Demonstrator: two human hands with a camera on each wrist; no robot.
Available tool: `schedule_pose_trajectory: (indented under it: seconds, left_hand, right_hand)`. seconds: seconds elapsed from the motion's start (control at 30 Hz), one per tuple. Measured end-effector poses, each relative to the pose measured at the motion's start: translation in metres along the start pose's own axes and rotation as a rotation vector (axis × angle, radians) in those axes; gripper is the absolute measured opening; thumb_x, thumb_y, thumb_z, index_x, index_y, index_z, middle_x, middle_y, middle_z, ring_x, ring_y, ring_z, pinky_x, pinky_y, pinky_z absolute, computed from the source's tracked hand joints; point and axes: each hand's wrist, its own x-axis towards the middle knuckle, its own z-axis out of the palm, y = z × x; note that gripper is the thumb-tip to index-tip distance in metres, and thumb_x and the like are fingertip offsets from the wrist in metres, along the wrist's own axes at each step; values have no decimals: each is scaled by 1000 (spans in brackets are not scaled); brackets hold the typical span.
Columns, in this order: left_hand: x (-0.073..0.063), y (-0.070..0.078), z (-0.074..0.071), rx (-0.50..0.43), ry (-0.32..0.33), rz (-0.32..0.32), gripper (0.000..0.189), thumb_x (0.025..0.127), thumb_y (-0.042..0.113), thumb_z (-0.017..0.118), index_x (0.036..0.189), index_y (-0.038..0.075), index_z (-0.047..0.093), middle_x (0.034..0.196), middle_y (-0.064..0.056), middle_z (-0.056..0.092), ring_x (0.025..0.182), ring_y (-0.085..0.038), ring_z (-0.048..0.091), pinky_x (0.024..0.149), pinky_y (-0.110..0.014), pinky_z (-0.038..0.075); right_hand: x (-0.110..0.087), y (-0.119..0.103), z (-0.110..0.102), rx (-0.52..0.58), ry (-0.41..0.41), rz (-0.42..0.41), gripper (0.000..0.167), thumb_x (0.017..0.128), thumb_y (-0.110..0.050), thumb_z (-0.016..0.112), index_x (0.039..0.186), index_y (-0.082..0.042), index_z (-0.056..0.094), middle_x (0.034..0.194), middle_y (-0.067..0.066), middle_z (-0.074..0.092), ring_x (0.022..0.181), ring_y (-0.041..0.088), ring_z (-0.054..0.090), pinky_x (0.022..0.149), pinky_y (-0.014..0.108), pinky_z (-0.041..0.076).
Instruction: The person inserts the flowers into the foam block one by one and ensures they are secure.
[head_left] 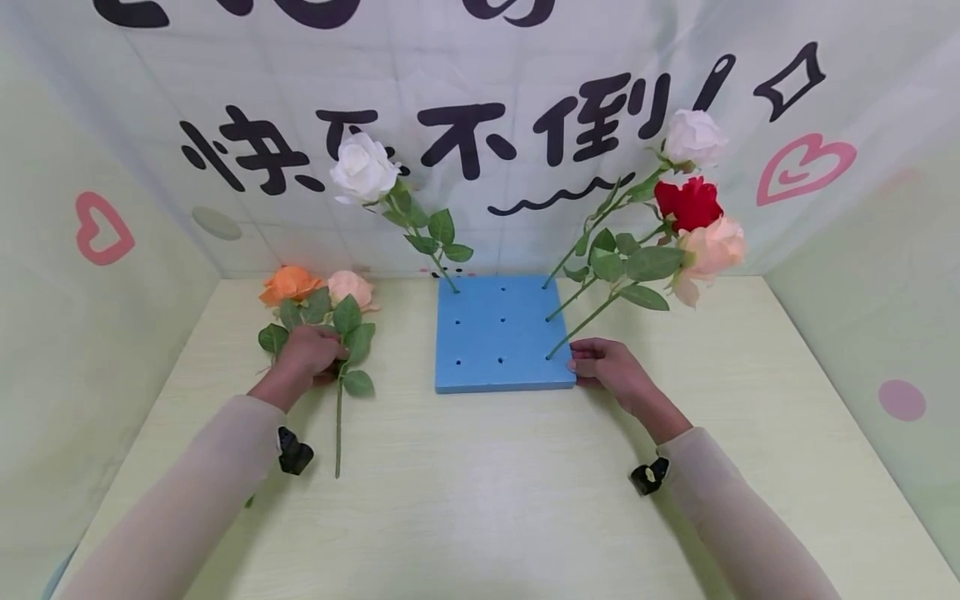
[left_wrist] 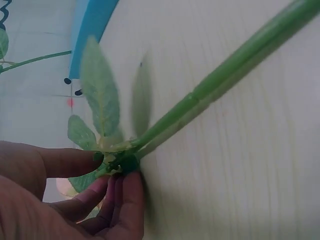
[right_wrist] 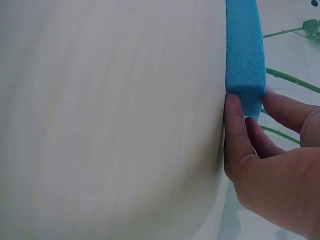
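Observation:
My left hand (head_left: 309, 354) pinches the leafy stem (left_wrist: 195, 97) of a light pink rose (head_left: 351, 289) between thumb and fingers, low over the table. An orange rose (head_left: 288, 285) lies beside it, partly hidden by that hand. At the right edge of a blue foam block (head_left: 480, 337) with rows of holes, my right hand (head_left: 611, 371) grips the near corner, thumb on the upper edge and fingers against the side. Standing in the block's right holes are a white rose (head_left: 693, 137), a red rose (head_left: 688, 204) and a peach rose (head_left: 712, 254). Another white rose (head_left: 365, 169) stands at its back left.
The pale wooden table (head_left: 480, 492) is bounded by a printed cloth backdrop (head_left: 465, 75) behind and cloth walls on both sides. The standing roses on the right lean outward over the right hand's side. A stem end shows beneath the left forearm.

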Motion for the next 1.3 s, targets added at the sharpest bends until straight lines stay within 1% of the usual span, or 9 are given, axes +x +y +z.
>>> schedule_pose_trajectory:
  seconds: [0.1, 0.3, 0.4, 0.6, 0.77, 0.87, 0.97, 1.1, 1.3]
  left_hand:
    - [0, -1, 1, 5, 8, 9, 46, 90, 4, 58, 134, -10, 51, 133, -27, 49, 82, -19, 58, 65, -32, 55]
    - [2, -4, 2, -12, 25, 6, 39, 90, 1, 47, 127, -9, 55, 122, -22, 50, 75, -16, 57, 61, -33, 57]
    - [3, -6, 1, -2, 29, 4, 41, 92, 3, 42, 130, -9, 53, 122, -22, 51, 74, -16, 56, 60, -33, 57]
    - [2, -5, 0, -27, 26, -9, 43, 95, 5, 40, 135, -6, 51, 127, -23, 50, 76, -18, 57, 63, -35, 57]
    - [0, 2, 1, -60, 21, -25, 46, 95, 5, 36, 139, -2, 47, 131, -21, 47, 91, -24, 56, 70, -36, 57]
    - [-2, 7, 1, -89, 11, -11, 43, 95, 4, 33, 136, -1, 46, 128, -19, 46, 98, -26, 53, 75, -36, 55]
    - [-5, 12, 1, -155, -9, 15, 42, 95, 3, 31, 135, 0, 42, 121, -17, 47, 95, -25, 53, 76, -36, 55]
    - [-9, 21, -1, -237, -23, 36, 46, 92, 1, 31, 138, 0, 37, 112, -15, 47, 86, -21, 55, 74, -36, 56]
    - [-16, 32, -5, -277, -33, 64, 48, 95, 1, 29, 143, 0, 32, 113, -15, 46, 85, -22, 55, 77, -38, 56]
  right_hand:
    - [0, 0, 0, 6, -4, 1, 47, 94, -5, 60, 137, 8, 46, 121, 20, 54, 90, 12, 61, 85, 31, 56]
    - [1, 2, 0, 4, -4, -2, 47, 94, -5, 61, 137, 9, 46, 121, 20, 54, 89, 12, 61, 85, 31, 56]
    - [0, 2, 0, 1, -4, -1, 47, 94, -5, 61, 137, 9, 46, 121, 20, 54, 89, 12, 61, 86, 31, 56]
    - [0, 2, -1, -7, 1, 3, 47, 94, -5, 61, 136, 8, 47, 120, 19, 54, 89, 12, 61, 86, 31, 56]
    - [-1, 2, -1, -17, 6, 8, 46, 94, -5, 61, 136, 8, 47, 119, 19, 55, 89, 13, 61, 86, 32, 56]
    - [-1, 1, -1, -17, 5, 10, 46, 94, -5, 61, 136, 8, 47, 119, 19, 55, 89, 13, 61, 87, 32, 56]
    - [-2, 1, -1, -17, 5, 10, 46, 94, -5, 61, 136, 8, 47, 120, 19, 54, 89, 13, 61, 87, 32, 56]
    - [-1, 1, -1, -9, 2, 5, 46, 94, -5, 61, 137, 8, 47, 120, 19, 54, 90, 13, 61, 86, 32, 56]
    - [1, 1, -1, -2, 0, -4, 47, 94, -5, 61, 136, 9, 46, 121, 20, 54, 89, 13, 61, 85, 31, 56]
